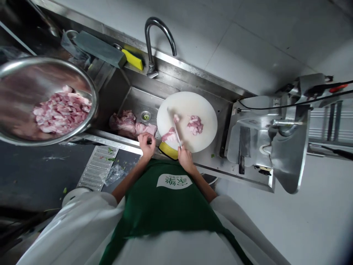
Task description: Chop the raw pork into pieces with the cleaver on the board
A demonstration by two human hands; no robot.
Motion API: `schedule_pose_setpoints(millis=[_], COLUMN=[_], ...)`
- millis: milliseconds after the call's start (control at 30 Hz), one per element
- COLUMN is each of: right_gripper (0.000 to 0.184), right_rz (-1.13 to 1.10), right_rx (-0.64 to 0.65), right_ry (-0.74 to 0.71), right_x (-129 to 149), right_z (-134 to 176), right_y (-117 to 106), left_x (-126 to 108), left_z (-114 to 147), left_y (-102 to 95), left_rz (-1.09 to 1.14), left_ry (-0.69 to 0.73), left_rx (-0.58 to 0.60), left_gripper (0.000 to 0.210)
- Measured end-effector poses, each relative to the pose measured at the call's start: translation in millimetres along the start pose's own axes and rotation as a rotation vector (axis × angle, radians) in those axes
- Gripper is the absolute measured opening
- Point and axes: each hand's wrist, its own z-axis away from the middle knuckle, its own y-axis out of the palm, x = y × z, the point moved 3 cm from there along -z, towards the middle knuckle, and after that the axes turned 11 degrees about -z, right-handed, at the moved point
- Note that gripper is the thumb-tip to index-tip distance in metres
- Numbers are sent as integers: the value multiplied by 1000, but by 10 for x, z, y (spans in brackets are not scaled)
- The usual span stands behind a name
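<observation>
My right hand (185, 158) is closed round the handle of a knife (177, 132), whose blade lies across a round white cutting board (208, 117). Left of the blade is a pale pink piece of raw meat (170, 136); a small bit of meat (176, 118) sits by the blade. A little heap of cut meat (195, 125) rests to the right. My left hand (147, 145), fingers curled, grips the near edge of a slab of raw meat (146, 129) left of the board. Another large chunk of meat (124, 122) lies beside that slab in the sink.
A big steel bowl (92, 110) with cut meat stands at the left. The steel sink (153, 90) has a curved faucet (161, 24) behind it. A yellow object (168, 151) is under the board's near edge. On the right are a slicing machine (286, 136) and a cleaver (244, 147).
</observation>
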Motion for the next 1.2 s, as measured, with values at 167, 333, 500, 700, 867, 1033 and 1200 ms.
schedule_pose_setpoints(millis=[167, 333, 500, 700, 867, 1033, 1200], right_gripper=[36, 29, 38, 34, 42, 35, 31], right_rz=[29, -94, -332, -147, -108, 13, -31], right_rx=[125, 117, 146, -182, -283, 21, 102], right_ry=[-14, 0, 89, 79, -6, 56, 15], right_x=[-123, -691, -1154, -743, -205, -89, -527], right_z=[-201, -153, -78, 65, 96, -149, -152], right_y=[42, -170, -317, -657, -611, -97, -180], left_x=[-320, -380, -330, -287, -89, -100, -259], left_z=[-3, 29, 45, 77, 142, 178, 204], left_y=[510, 781, 782, 585, 309, 345, 521], left_rz=[-30, -105, -128, -1, 72, 15, 1], left_ry=[251, 328, 317, 248, 68, 115, 251], left_rx=[387, 468, 450, 402, 181, 269, 429], left_gripper=[15, 21, 20, 20, 17, 14, 17])
